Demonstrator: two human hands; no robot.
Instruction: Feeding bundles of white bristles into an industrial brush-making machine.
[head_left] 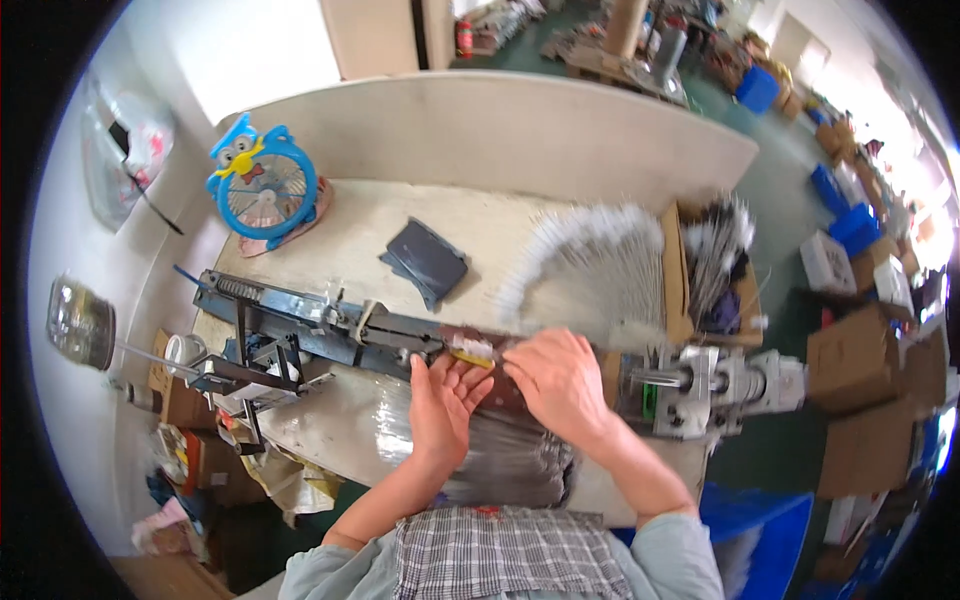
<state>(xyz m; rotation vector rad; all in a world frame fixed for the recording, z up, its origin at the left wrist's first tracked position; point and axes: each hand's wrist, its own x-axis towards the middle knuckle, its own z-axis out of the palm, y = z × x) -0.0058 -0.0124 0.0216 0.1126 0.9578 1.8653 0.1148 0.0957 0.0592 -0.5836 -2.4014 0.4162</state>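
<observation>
My left hand [443, 405] is palm up at the middle of the bench. Its thumb stands away from the slightly curved fingers. Just past those fingertips is a small yellow strip [474, 359], with a whitish piece [470, 346] beside it; I cannot tell whether the fingers touch either. My right hand [560, 385] is to the right of the strip, palm down, its fingers pressed together. What they pinch, if anything, is hidden. Both hands are over a long dark metal bench fixture [385, 332]. Under my forearms lies a bundle of thin rods in clear wrap [500, 455].
A blue cartoon-shaped fan [266, 195] stands at the back left, near a dark flat piece [425, 262]. White-tipped thin rods [600, 265] are spread at the back right beside a cardboard box [678, 275]. A metal clamping machine [700, 385] occupies the right end; a black frame [265, 375] is left.
</observation>
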